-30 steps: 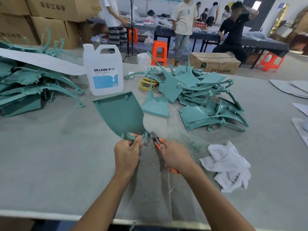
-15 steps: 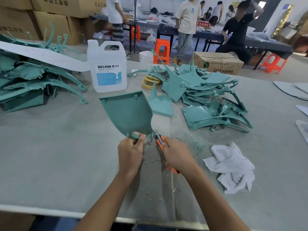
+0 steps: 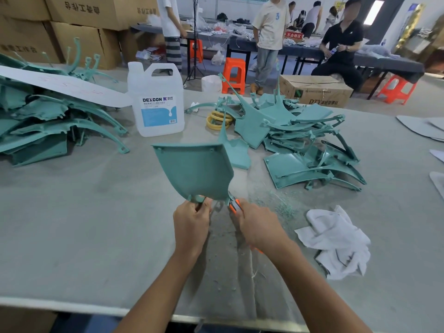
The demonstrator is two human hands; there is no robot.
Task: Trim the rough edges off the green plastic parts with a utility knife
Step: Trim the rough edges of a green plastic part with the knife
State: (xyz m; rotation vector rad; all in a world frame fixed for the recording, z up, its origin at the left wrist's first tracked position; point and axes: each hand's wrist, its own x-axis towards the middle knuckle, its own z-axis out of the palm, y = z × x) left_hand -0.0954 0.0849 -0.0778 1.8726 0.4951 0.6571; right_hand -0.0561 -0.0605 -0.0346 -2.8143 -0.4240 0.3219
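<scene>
My left hand (image 3: 191, 222) grips the narrow near end of a green plastic panel (image 3: 194, 174), fingers curled round a small tab at its bottom edge. The panel rises from my fist and away from me, its wide end far and to the left, held clear of the grey table (image 3: 72, 224). My right hand (image 3: 258, 227) sits just right of the left, closed round an orange utility knife (image 3: 234, 206). The knife's front end pokes out past my fingers and meets the panel's near right corner - the blade itself is too small to make out.

So the part is directly beyond both hands, with the left under its left corner and the right at its right corner.

Green shavings (image 3: 276, 203) lie scattered on the table just right of the knife, and a crumpled white rag (image 3: 336, 241) lies further right. A heap of green plastic parts (image 3: 300, 145) sits far right of the panel, with some yellow rings (image 3: 217, 121) at its left edge. Another heap (image 3: 48, 126) fills the far left, with a white sheet (image 3: 60, 86) lying over it. Between the heaps stands a white DEXCON jug (image 3: 156, 104).
</scene>
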